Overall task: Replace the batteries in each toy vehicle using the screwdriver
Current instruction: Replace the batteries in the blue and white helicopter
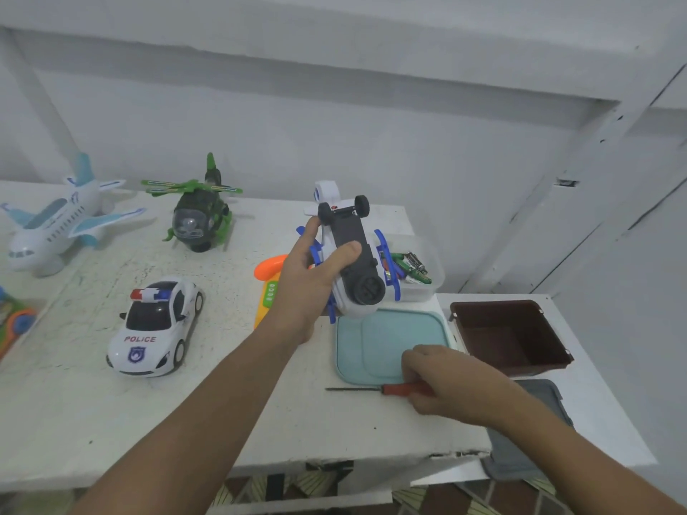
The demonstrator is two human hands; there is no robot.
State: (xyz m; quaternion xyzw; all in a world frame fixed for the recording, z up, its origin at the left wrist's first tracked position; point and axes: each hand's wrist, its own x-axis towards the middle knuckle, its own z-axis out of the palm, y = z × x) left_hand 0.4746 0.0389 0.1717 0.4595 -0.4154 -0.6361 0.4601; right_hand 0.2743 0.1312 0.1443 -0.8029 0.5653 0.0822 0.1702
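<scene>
Left hand (303,288) grips the white toy helicopter (349,254) belly-up, mid-frame. Right hand (444,381) at lower right curls round the red screwdriver (379,389) handle — shaft flat on the table (186,421).

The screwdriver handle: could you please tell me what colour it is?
The screwdriver handle is red; the head view shows it.

Right hand (450,381) hides most of the screwdriver (394,389) handle (red).

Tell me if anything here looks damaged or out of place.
The table's front edge is chipped, below the right hand gripping the screwdriver. The white-and-blue toy is belly-up only because the left hand holds it so.
</scene>
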